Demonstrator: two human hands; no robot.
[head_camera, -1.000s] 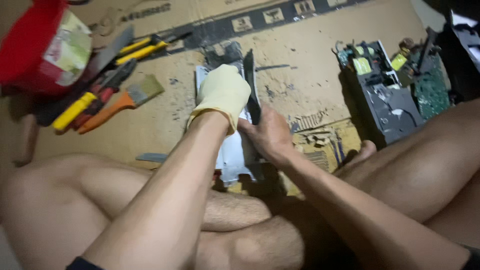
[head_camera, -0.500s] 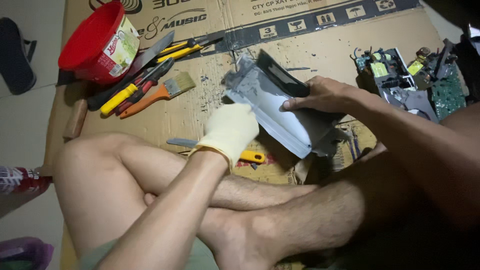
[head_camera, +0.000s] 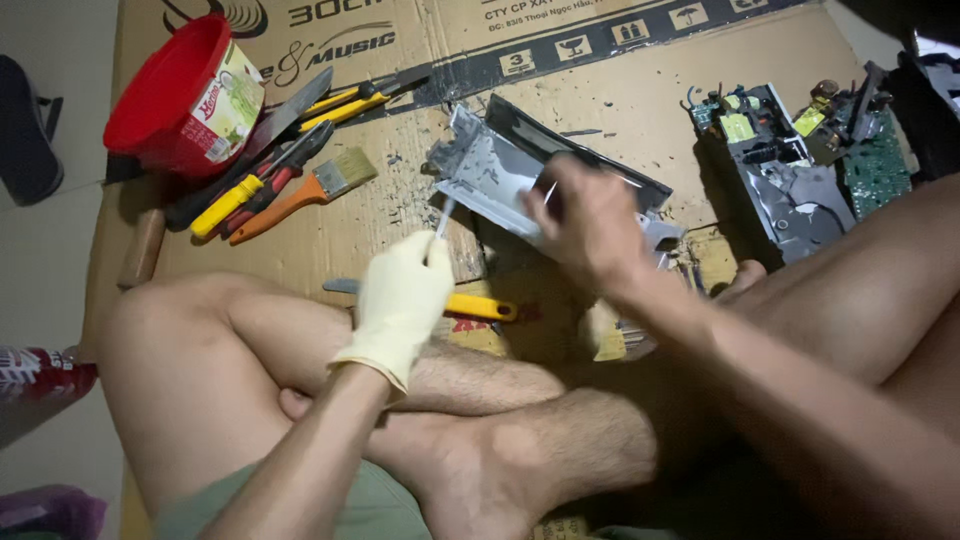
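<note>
While the right hand (head_camera: 590, 225) grips the metal casing (head_camera: 500, 170), the gloved left hand (head_camera: 405, 300) apparently probes it.

The left hand (head_camera: 405, 300) wears a pale yellow glove. The metal case (head_camera: 500, 170) is grey. The bucket (head_camera: 180, 95) is red. A brush (head_camera: 300, 195) has an orange handle. The cardboard (head_camera: 620, 90) is brown.

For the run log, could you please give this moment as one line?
left hand: gloved, holds thin tool | right hand: grips grey metal casing | surface: cardboard
</note>
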